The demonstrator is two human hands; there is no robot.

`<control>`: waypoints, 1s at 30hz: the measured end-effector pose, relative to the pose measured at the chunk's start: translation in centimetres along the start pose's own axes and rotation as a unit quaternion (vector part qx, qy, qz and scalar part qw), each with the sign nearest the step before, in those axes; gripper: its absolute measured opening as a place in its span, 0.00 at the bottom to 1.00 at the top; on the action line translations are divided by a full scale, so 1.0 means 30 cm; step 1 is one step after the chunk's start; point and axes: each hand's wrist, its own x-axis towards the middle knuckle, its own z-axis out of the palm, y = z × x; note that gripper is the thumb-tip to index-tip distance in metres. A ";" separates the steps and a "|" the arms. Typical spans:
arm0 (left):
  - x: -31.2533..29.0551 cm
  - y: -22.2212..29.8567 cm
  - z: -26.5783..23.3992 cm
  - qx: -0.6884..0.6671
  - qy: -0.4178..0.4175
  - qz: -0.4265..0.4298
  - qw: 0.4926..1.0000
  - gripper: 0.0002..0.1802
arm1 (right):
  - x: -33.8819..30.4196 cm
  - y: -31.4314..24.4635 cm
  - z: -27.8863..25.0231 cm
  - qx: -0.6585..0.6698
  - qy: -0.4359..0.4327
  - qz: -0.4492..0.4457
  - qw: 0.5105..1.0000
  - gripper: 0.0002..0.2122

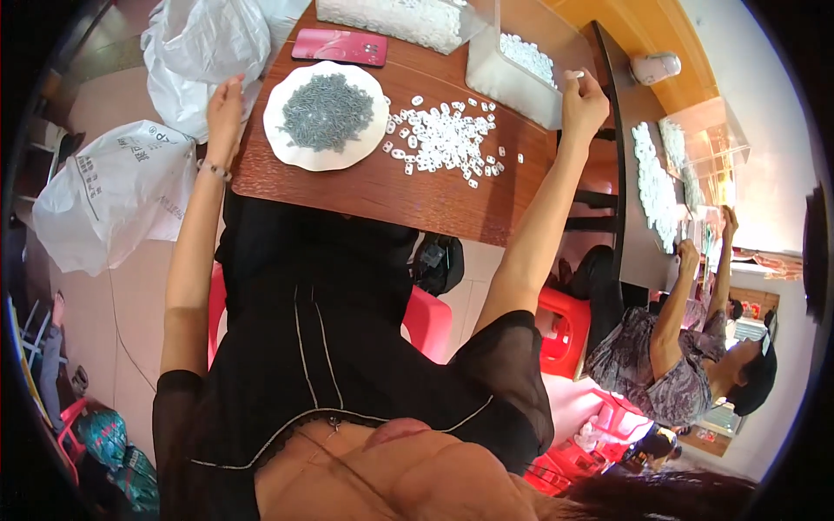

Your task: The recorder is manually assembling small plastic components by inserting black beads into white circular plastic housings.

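Observation:
My right hand (584, 106) is raised at the right side of the table, pinching a small white piece (575, 75) beside a clear bin of white pieces (526, 59). My left hand (226, 106), a beaded bracelet on its wrist, is off the table's left edge near a white plastic bag (207, 52). Its fingers are drawn together; what they hold, if anything, is too small to make out. Between my hands stands a white scalloped plate (274, 130) heaped with small grey pins (327, 111). Right of it many small white plastic pieces with dark holes (443, 139) lie loose on the wooden table (391, 204).
A red phone (339, 48) lies behind the plate, near another bin of white parts (391, 22). A second white sack (113, 195) sits on the floor at left. At right, another person (660, 365) works at a dark table (638, 252) with white pieces.

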 end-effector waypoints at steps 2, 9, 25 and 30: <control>0.058 -0.141 -0.034 0.029 -0.018 -0.028 0.999 0.20 | 0.052 0.068 0.074 -0.166 -0.063 0.019 0.984 0.15; 0.030 -0.151 -0.021 0.037 -0.025 -0.010 0.999 0.22 | -0.072 -0.004 0.103 0.005 -0.051 -0.004 0.999 0.13; 0.045 -0.168 -0.019 0.102 -0.048 -0.047 0.993 0.21 | -0.993 -1.103 0.061 0.645 -0.691 0.015 0.326 0.20; 0.047 -0.178 -0.031 0.112 -0.041 -0.033 0.992 0.23 | -0.984 -1.114 0.044 0.594 -0.696 -0.061 0.399 0.20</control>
